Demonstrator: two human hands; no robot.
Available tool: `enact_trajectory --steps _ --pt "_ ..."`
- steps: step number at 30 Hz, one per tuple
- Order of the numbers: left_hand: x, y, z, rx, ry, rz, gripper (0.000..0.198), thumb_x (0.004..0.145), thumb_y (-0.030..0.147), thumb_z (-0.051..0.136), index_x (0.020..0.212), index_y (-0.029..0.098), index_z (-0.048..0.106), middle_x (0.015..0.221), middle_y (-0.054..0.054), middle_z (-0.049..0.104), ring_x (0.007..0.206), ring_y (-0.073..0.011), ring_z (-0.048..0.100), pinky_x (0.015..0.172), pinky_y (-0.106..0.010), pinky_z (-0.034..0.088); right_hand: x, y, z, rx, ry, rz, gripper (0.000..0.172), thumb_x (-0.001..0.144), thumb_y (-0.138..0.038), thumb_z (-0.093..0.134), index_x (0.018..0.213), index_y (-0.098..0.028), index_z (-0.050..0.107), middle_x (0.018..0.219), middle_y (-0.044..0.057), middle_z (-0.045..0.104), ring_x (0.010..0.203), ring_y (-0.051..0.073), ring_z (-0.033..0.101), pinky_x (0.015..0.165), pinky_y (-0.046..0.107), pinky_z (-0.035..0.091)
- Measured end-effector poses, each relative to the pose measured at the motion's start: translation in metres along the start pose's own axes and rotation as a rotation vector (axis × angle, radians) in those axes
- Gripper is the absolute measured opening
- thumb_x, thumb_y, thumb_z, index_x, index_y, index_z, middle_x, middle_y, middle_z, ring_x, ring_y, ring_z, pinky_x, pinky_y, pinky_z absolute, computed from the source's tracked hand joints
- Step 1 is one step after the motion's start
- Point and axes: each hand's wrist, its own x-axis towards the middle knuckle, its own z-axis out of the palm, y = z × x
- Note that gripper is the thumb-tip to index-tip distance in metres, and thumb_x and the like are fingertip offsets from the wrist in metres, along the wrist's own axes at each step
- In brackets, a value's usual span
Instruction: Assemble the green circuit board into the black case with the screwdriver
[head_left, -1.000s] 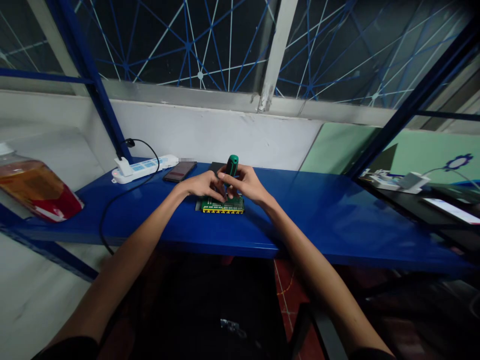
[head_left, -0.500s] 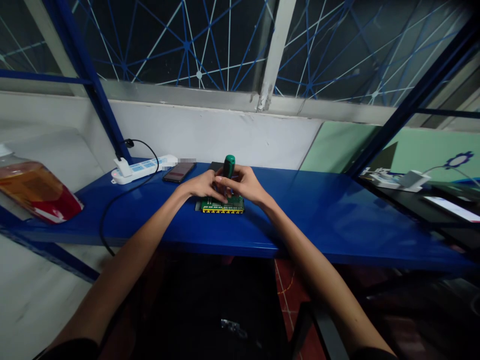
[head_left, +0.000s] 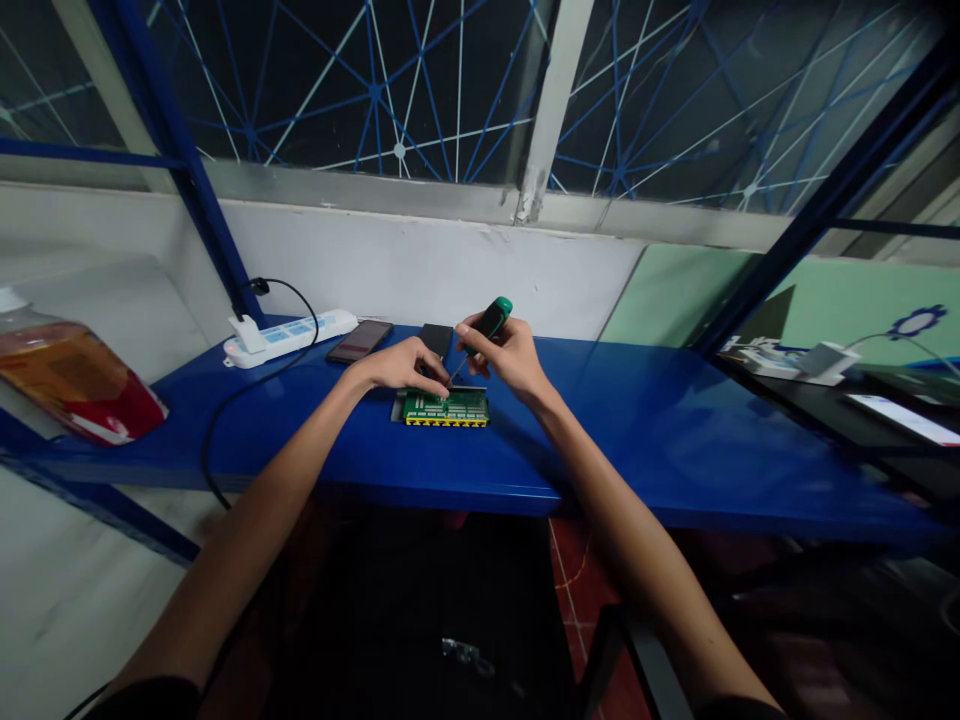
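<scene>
A blue desk spans the middle of the frame beneath a patterned window. At far left stands a large bottle of amber liquid with a red label, leaning in view; a white power strip lies left of center.

A person's two bare hands meet at the center of the frame. The right hand is above and to the right, the left hand lower and to the left. Under the left fingers, at center, is a green circuit board, flat on the desk, its row of yellow ports facing the bottom of the frame. A dark phone lies up and to the left of it, beside a black box partly behind the left hand.

Smallest is the green-and-black screwdriver, tilted with its handle toward the upper right. The right grip is closed around that handle. The left fingertips gather at the board's far edge, by the thin shaft; whether that grip pinches anything cannot be told.

Good work here would likely mean bracing the board with the left hand, standing the driver upright before turning, and pressing lightly to spare the circuitry.
</scene>
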Motion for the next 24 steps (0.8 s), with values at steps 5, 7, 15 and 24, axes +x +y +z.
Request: enact_trajectory --steps 5,7,15,24 --pt "0.002 -0.007 0.001 0.004 0.096 -0.055 0.031 0.072 0.041 0.071 0.085 0.013 0.076 0.081 -0.009 0.074 0.072 -0.0168 0.063 0.065 -0.026 0.044 0.001 -0.002 -0.001 0.003 0.045 -0.037 0.036 0.078 -0.052 0.068 0.078 -0.017 0.061 0.07 0.002 0.063 0.045 0.01 0.055 0.037 0.025 0.038" --pt "0.002 -0.013 0.0 0.07 0.146 -0.071 0.03 0.074 0.04 0.069 0.086 0.013 0.076 0.079 -0.009 0.073 0.072 -0.0168 0.063 0.065 -0.026 0.043 0.002 -0.002 -0.002 -0.001 0.087 -0.044 0.036 0.078 -0.052 0.068 0.078 -0.017 0.06 0.07 0.002 0.063 0.046 0.01 0.055 0.038 0.025 0.039" --pt "0.008 -0.035 0.002 0.303 0.215 -0.113 0.027 0.076 0.029 0.062 0.094 0.014 0.076 0.085 -0.009 0.073 0.073 -0.0163 0.061 0.068 -0.026 0.041 0.003 0.0 -0.009 -0.089 0.181 0.029 0.036 0.079 -0.053 0.064 0.076 -0.017 0.058 0.072 0.005 0.063 0.047 0.01 0.052 0.04 0.027 0.039" --pt "-0.009 -0.039 -0.022 0.156 -0.052 -0.21 0.03 0.07 0.037 0.073 0.093 0.017 0.078 0.084 -0.008 0.075 0.071 -0.0164 0.063 0.064 -0.024 0.04 0.003 0.001 -0.007 -0.091 0.117 0.064 0.04 0.076 -0.055 0.068 0.076 -0.017 0.057 0.07 0.005 0.062 0.045 0.01 0.052 0.038 0.027 0.037"
